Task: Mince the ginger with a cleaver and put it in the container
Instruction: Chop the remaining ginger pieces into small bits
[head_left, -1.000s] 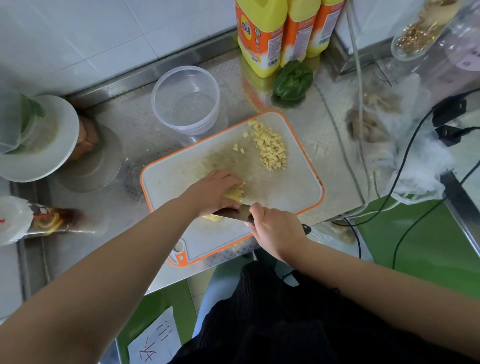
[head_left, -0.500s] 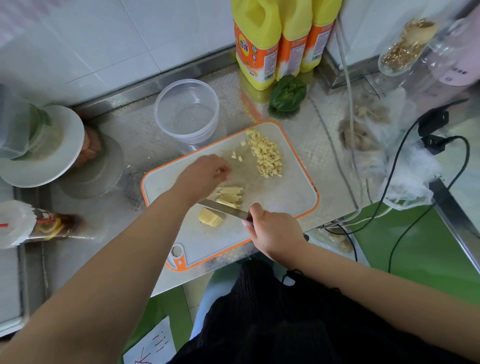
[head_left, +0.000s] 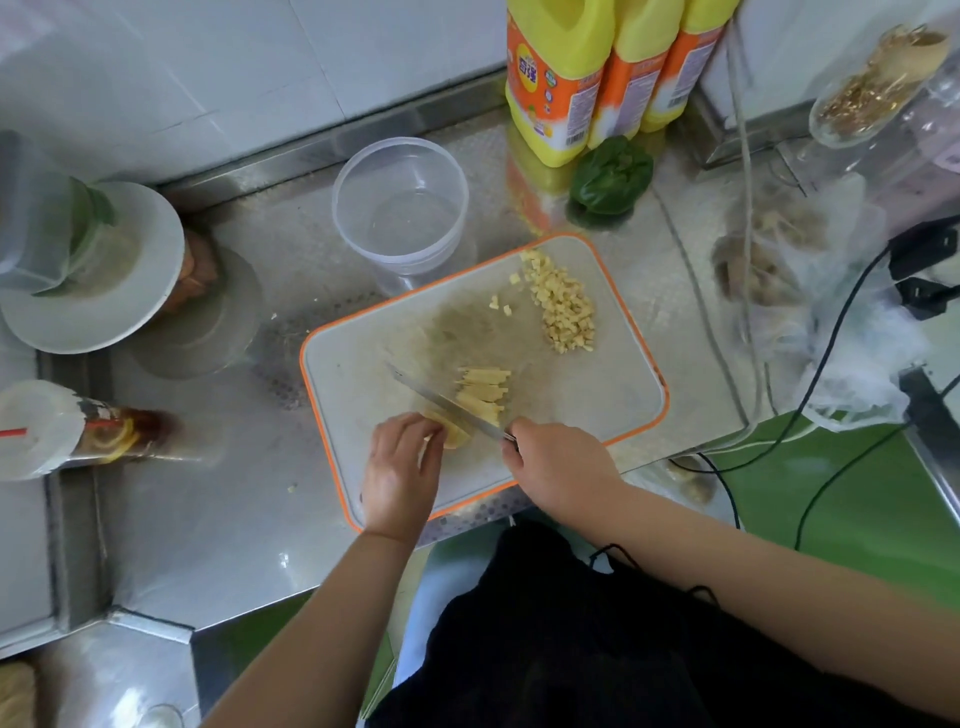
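**Desk:** What do the hands show?

**Photographer:** The right hand (head_left: 558, 470) is wrapped around the handle of the cleaver (head_left: 447, 402), whose blade runs toward ten o'clock, edge down on the cutting board (head_left: 597, 410). The left hand (head_left: 400, 467) has its fingertips curled onto an uncut ginger chunk (head_left: 453, 434), which lies just on the near side of the blade.

**Desk:** And the rest of the ginger?

**Photographer:** A fan of ginger strips (head_left: 483, 387) touches the blade's far side, toward one o'clock from the hands. Farther along that line, well apart, lies a pile of diced ginger (head_left: 563, 306) near the board's far corner, with a few stray cubes beside it. The clear container (head_left: 400, 208) stands off the board at eleven o'clock and looks empty (nothing has gone in yet, as far as I can judge).

**Desk:** What could go wrong from here?

**Photographer:** The left fingertips sit close to the edge; a chunk this small and rounded could roll under pressure and bring a finger to the blade. A hard chop might also scatter cubes off the board onto the steel counter (head_left: 218, 519). The dice are still coarse for a mince, so more chopping seems due, and the board lies askew near the counter's front edge, where heavy blows could shift it.

**Desk:** Surroundings?

**Photographer:** Yellow bottles (head_left: 561, 78) and a green pepper (head_left: 610, 176) at twelve o'clock; cables trail at three.
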